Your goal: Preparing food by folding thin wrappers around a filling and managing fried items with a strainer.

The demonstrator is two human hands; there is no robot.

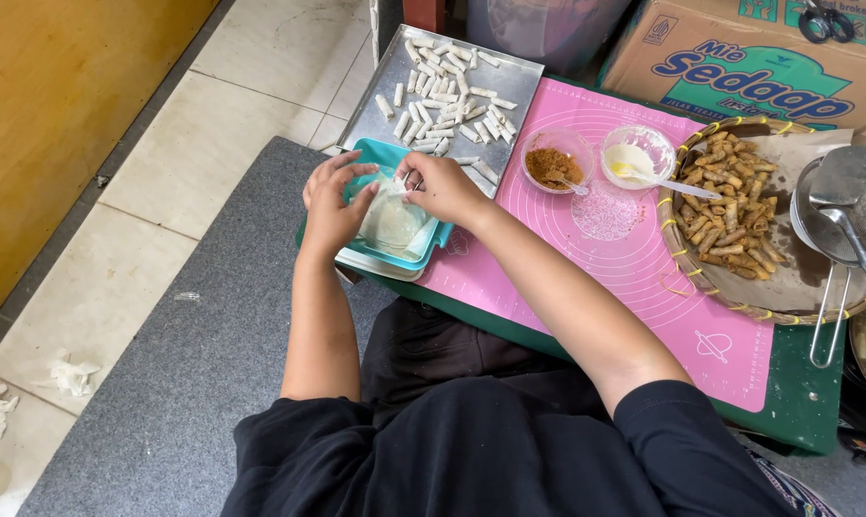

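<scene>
Beside the pink silicone mat (634, 268), both hands' grip, left hand (333, 206) and right hand (443, 187), pinches one thin translucent wrapper sheet (392, 222) over the teal plastic tray (380, 158), while the metal baking tray (510, 77) of pale raw rolls beyond it is about half covered and the woven basket (677, 254) holds fried ones.

Pink mat (634, 268) lies open between bowls (557, 158) and basket (730, 215).
</scene>
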